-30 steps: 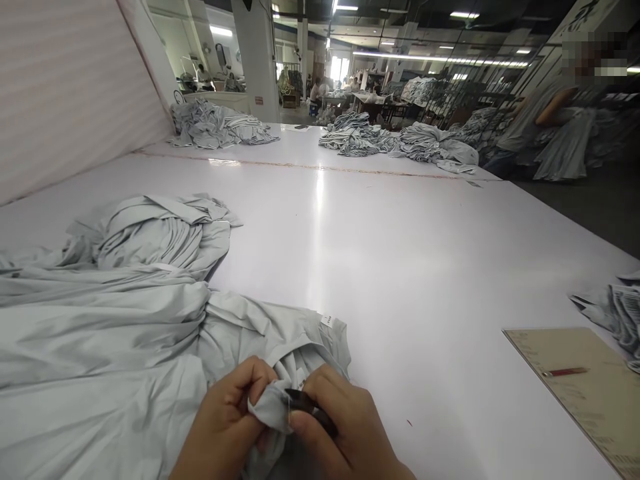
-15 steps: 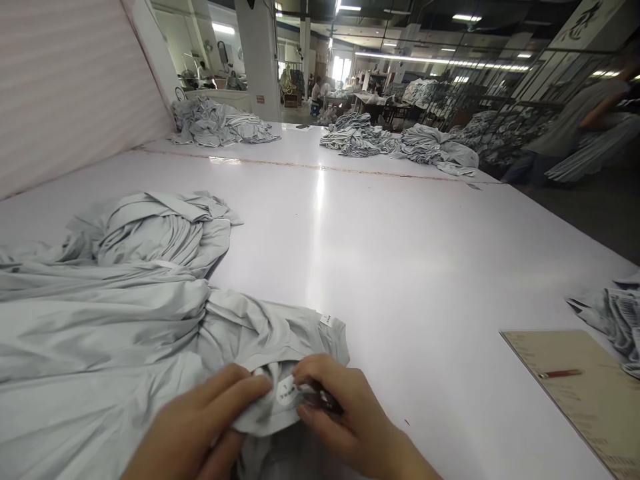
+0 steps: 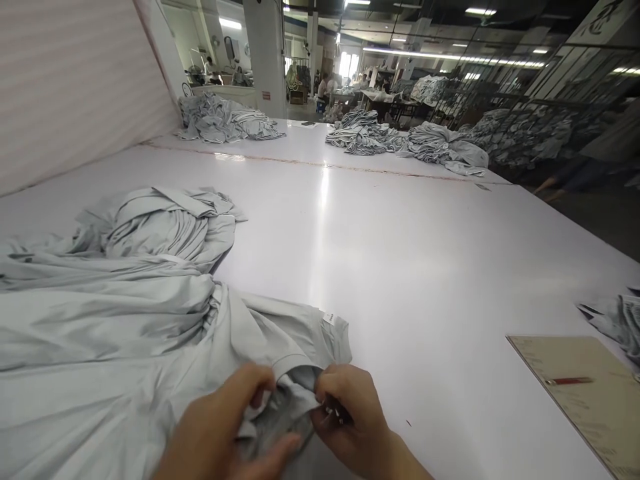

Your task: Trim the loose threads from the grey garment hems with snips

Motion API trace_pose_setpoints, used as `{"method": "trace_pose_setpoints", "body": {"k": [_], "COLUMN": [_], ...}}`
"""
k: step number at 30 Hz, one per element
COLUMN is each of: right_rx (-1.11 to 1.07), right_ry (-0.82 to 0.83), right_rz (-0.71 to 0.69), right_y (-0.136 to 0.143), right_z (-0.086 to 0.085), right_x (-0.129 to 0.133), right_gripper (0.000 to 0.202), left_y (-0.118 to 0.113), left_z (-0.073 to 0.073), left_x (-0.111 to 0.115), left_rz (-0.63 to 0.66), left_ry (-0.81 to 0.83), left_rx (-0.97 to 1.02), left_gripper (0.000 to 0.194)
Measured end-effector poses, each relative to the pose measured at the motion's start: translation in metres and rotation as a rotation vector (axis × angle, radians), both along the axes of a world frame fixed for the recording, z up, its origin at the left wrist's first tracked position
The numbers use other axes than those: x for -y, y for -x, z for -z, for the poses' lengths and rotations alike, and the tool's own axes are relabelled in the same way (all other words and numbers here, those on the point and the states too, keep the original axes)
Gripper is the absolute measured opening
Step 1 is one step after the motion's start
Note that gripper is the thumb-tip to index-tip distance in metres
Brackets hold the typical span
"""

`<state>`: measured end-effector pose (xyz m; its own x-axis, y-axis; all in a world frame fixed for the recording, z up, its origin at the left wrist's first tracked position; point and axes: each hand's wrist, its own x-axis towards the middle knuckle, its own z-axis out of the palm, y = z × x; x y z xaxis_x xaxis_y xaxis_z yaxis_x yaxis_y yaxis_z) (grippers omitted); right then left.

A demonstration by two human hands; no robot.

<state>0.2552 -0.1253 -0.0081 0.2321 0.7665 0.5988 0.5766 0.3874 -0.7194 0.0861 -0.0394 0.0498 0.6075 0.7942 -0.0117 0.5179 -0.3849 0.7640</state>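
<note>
A light grey garment lies bunched across the lower left of the table, with a small white label near its right end. My left hand is at the opening of the garment, thumb and fingers spread around the loose cloth. Just right of it, my right hand pinches the garment's edge. A small dark, shiny object shows inside the right hand, too hidden to name. The label seen between the hands earlier is out of sight.
Behind the garment lies a folded grey cloth pile. More piles line the table's far side. At the right are a beige board with a red pen and some grey pieces. A blurred person is beyond the right edge.
My left hand has opened and its thumb has swung down. The cloth between my hands has turned, hiding the inner label. The person at the right has bent lower. The view has shifted slightly.
</note>
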Motion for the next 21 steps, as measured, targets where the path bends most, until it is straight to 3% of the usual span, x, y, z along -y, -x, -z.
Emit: {"method": "trace_pose_setpoints", "body": {"k": [2,4,10,15,21], "right_rx": [-0.007,-0.017,-0.162,-0.073,0.094], "right_ry": [0.009,0.035,0.354,0.327,0.344], "right_rz": [0.019,0.046,-0.030,-0.015,0.007], "right_y": [0.003,0.005,0.007,0.005,0.006], "right_z": [-0.004,-0.006,-0.011,-0.020,-0.027], "right_x": [0.000,0.002,0.011,0.011,0.010], "right_gripper": [0.018,0.017,0.010,0.016,0.025], "left_y": [-0.015,-0.021,-0.020,-0.021,-0.012], "left_z": [0.008,0.014,0.008,0.004,0.012], "left_x": [0.005,0.006,0.006,0.010,0.003], "left_rz": [0.017,0.014,-0.170,-0.162,0.041], "left_ry": [-0.126,-0.149,0.098,0.110,-0.090], "left_rx": [-0.086,-0.070,0.129,0.175,0.148], "left_gripper": [0.022,0.019,0.009,0.009,0.021]}}
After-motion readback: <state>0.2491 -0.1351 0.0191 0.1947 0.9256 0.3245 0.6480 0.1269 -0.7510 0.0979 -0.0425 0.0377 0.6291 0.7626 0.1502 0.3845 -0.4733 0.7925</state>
